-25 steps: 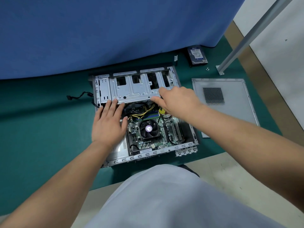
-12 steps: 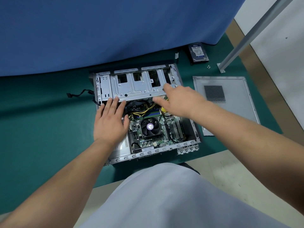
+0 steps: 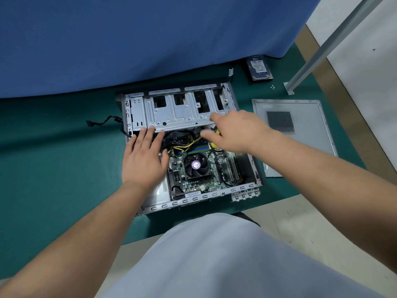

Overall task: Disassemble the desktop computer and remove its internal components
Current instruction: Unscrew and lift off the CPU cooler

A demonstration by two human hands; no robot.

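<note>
Although the computer case [image 3: 253, 168] has been opened, most of its parts are still inside. It lies flat on the green mat [image 3: 53, 168], close to the mat's near edge, with its open side up. The side panel [image 3: 300, 147] has been taken off and laid beside the case, toward the mat's right edge. A hard drive [image 3: 258, 68] has been taken out too and put near the far right corner, with some small screws [image 3: 272, 87] just beside it.

Much is left. The green board [image 3: 193, 181] is still seated in the case, and the round fan [image 3: 196, 165] is still fixed on top of it. The yellow wires [image 3: 184, 145] are still plugged in. The metal drive cage [image 3: 180, 112] is still held along the far side of the case.

The left hand [image 3: 142, 160] is laid flat, fingers straight and close together, with the tips touching the near edge of the cage. The right hand [image 3: 238, 132] is reached over the cage's right end, and its fingers are bent a little. It is blurred, so whether anything is gripped cannot be told. Something yellow [image 3: 214, 144] is seen under it, but what it is cannot be told.

It is judged that the cage is the part being worked on now, and that only the early steps have been done.
</note>
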